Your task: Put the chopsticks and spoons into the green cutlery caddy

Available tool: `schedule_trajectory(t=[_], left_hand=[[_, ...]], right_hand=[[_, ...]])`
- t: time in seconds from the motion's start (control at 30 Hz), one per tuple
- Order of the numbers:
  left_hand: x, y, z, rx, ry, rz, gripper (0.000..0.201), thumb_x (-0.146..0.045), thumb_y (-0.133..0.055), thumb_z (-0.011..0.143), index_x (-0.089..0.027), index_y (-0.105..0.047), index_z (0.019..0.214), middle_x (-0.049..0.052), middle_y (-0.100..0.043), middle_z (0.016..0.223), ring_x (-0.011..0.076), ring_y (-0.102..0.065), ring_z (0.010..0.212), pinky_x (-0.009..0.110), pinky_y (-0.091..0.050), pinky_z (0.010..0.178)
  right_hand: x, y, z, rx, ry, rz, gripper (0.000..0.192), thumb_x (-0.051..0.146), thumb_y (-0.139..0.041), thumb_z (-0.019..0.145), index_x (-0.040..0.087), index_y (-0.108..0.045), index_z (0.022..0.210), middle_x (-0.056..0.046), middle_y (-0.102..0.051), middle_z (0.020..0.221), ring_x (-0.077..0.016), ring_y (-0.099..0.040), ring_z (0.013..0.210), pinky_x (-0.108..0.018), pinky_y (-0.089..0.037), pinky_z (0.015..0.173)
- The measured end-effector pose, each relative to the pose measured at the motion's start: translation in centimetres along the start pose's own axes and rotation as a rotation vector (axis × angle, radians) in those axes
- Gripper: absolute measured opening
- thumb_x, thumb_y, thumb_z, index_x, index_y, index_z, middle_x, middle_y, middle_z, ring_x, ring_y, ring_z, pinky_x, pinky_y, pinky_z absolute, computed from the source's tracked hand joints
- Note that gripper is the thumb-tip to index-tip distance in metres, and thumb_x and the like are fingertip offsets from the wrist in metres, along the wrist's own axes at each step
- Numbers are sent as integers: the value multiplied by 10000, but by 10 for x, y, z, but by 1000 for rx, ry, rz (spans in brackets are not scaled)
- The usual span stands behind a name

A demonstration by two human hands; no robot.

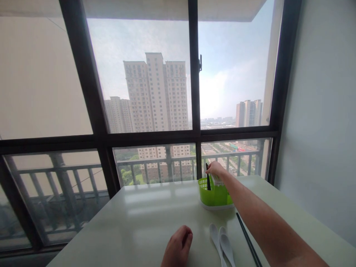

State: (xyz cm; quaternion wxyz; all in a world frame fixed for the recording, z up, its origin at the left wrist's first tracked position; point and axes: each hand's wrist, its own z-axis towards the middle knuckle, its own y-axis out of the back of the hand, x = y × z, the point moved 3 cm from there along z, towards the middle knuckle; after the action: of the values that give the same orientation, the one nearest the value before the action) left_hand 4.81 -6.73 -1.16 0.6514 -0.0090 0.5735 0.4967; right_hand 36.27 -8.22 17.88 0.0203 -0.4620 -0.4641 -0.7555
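Right hand (215, 169) — extended to the far side of the tabletop (144, 218), fingers closed around the top of a black chopstick (208, 180) that stands upright in the green basket (214, 194). The basket sits on the tabletop, near the window. Left hand (178, 246) — curled into a loose fist, holding nothing, resting on the near edge. Just right of it lie two white spoons (222, 243) and one black chopstick (248, 241), flat on the tabletop.
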Motion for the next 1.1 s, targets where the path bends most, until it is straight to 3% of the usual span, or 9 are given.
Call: schedule_trajectory(t=[0.27,0.43,0.67,0.93,1.1], left_hand=[[2,0,0,23,-6,29,286,-428,-474,982,-214,-592,832,46,-663,823,190,-597,773,264,-424,729],[2,-1,-1,25,-8,37,282,-417,-469,989,-211,-594,841,41,-660,826,186,-593,776,256,-413,722],[0,0,-1,13,-9,28,285,-416,-479,984,-211,-586,818,33,-650,805,180,-577,757,250,-406,707],[3,-1,-1,21,-1,40,284,-407,-467,991,-206,-581,826,31,-651,802,175,-578,757,244,-400,713],[3,-2,-1,29,1,54,287,-406,-459,995,-204,-579,830,26,-648,798,171,-574,752,244,-395,713]], right_hand=[[-3,-8,14,13,-43,-85,53,135,-774,772,122,-723,777,-84,-726,809,-213,-692,791,-305,-553,748],[-5,-9,14,-15,-32,-69,149,239,-703,896,116,-712,812,-112,-731,840,-182,-674,707,-285,-550,688],[-5,-4,16,-62,-51,-79,198,258,-635,953,115,-720,844,-128,-731,827,-168,-665,669,-263,-557,639],[-6,-10,24,-46,-16,-184,179,240,-691,915,111,-725,796,-117,-742,832,-173,-680,703,-261,-554,668],[-4,-12,21,-53,43,-298,177,301,-704,915,131,-753,909,-123,-758,895,-216,-711,802,-308,-560,763]])
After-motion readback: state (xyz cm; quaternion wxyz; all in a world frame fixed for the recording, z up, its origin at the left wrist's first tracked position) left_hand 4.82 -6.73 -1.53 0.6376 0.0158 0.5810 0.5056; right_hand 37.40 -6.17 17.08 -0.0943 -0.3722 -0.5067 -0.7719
